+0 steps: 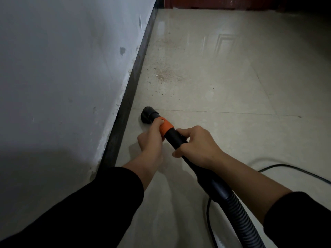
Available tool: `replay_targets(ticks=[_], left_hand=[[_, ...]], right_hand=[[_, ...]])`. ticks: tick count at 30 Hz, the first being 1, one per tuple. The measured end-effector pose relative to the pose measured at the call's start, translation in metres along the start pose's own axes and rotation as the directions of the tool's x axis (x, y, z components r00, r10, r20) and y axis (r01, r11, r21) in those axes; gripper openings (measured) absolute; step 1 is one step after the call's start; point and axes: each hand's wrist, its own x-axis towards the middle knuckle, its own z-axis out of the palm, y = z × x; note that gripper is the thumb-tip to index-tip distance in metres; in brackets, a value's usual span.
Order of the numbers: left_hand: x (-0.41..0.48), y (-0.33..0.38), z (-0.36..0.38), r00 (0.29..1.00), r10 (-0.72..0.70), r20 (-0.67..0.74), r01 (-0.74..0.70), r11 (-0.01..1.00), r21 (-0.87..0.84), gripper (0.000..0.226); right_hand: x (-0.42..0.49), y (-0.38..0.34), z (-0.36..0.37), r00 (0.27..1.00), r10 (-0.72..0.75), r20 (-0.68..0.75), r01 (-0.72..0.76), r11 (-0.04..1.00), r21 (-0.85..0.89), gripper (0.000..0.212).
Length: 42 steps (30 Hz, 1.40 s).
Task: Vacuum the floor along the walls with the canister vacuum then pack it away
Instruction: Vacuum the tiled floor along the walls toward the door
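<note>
On my feed I see both hands on the black rigid plastic vacuum wand (176, 138), which slants down and away to the left, twd the grey-white plastered wall (62, 68). L hand (152, 138) is fwd: fingers wrapped tight round the bright orange collar (167, 128) near the tip. R hand (198, 145) sits just behind it, fingers curled over the top of the wand, thumb tip poking out on the near-left side. So both grip the wand, neither is loose. At the tip the small round black nozzle (148, 114) is down at the pale beige glossy tiled floor (232, 86), just beside the dark skirting (129, 97) and right at a thin grout line (215, 111); I can't tell if it's pressed flat or a hair off. Behind R hand the wand widens into a black ribbed hose (238, 210) that runs off the bottom edge. A thin black cord (286, 167) loops over the floor on the right; another stretch runs beside the hose at bottom. Ahead of the nozzle, apart from it, a patch of brownish grit (163, 74) lies along the skirting, w/ scattered specks btwn. The wall is chipped above the skirting. Far end: a red-brown door (215, 2). Black sleeves (89, 208) stop short of the wrists
</note>
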Motion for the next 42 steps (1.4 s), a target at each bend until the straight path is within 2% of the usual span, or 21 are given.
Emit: replay_targets(ticks=[10,20,26,42], left_hand=[[-0.011,-0.01,0.006,0.999,0.0,0.034,-0.002,0.999,0.037,0.026],[-0.012,-0.011,-0.008,1.0,0.006,-0.025,-0.005,0.999,0.039,0.027],[-0.017,-0.016,-0.009,1.0,-0.006,-0.019,0.007,0.999,0.051,0.029],[-0.043,-0.04,0.032,0.994,-0.014,0.111,0.005,0.997,0.082,0.028]], right_hand=[[-0.01,0.012,-0.009,1.0,0.004,0.002,-0.004,1.0,-0.001,0.044],[-0.009,0.01,-0.004,0.998,-0.007,0.069,0.006,1.0,0.024,0.035],[-0.018,0.012,-0.009,0.996,0.001,0.089,-0.003,1.0,0.02,0.038],[-0.044,0.045,-0.044,0.995,0.101,0.003,-0.101,0.994,0.029,0.037]])
